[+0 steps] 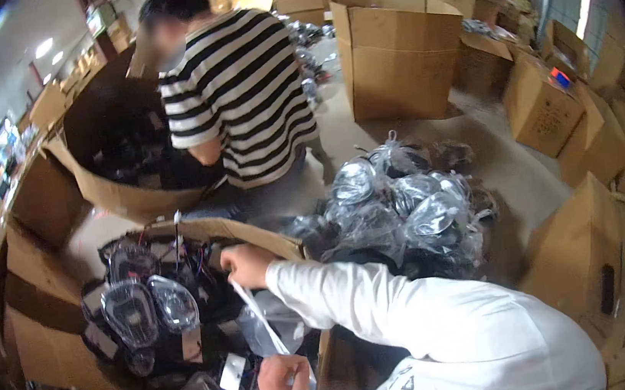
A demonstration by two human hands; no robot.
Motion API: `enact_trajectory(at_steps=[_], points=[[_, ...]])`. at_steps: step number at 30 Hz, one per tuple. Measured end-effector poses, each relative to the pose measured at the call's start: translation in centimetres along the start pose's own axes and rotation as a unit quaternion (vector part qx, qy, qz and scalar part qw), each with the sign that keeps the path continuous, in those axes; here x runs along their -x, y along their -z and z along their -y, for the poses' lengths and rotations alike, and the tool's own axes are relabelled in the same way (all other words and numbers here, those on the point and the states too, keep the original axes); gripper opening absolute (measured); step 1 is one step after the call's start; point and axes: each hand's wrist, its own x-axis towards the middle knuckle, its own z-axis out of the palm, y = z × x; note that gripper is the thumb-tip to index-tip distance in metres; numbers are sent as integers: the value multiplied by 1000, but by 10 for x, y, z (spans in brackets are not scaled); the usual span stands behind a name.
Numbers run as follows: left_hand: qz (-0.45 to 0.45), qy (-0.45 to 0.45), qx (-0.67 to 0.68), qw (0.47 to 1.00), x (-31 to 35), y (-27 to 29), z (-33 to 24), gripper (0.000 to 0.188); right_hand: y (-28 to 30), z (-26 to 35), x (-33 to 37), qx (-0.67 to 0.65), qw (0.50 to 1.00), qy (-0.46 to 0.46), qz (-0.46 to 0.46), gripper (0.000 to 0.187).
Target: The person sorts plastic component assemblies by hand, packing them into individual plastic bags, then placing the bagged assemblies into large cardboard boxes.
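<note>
My right hand (pixel 247 265) reaches over a large open cardboard carton (pixel 243 230), fingers closed in a pinch. My left hand (pixel 284 383) is nearer to me, its fingers curled shut. Between them stretches a clear plastic bag (pixel 269 325) with a thin white edge; both hands appear to grip it. Whether anything is inside the bag I cannot tell. Filling the carton are dark parts with clear rounded covers (pixel 129 314), thin wires and several pale tags. A white card (pixel 232 373) lies among them near my left hand.
A person in a striped shirt (pixel 247 98) bends over another big carton (pixel 108 197) at the far left. Bagged parts (pixel 405 200) are heaped on the floor beyond my right arm. A tall carton (pixel 402 65) stands behind them, and more cartons (pixel 575 265) line the right side.
</note>
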Motion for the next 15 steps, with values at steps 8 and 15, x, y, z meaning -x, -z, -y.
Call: enact_trajectory(at_steps=[8, 15], points=[[-269, 29, 428, 863, 10, 18, 43, 71, 13, 39, 33, -360, 844, -9, 398, 43], [-185, 6, -206, 961, 7, 4, 1, 52, 4, 62, 84, -427, 744, 151, 492, 36]])
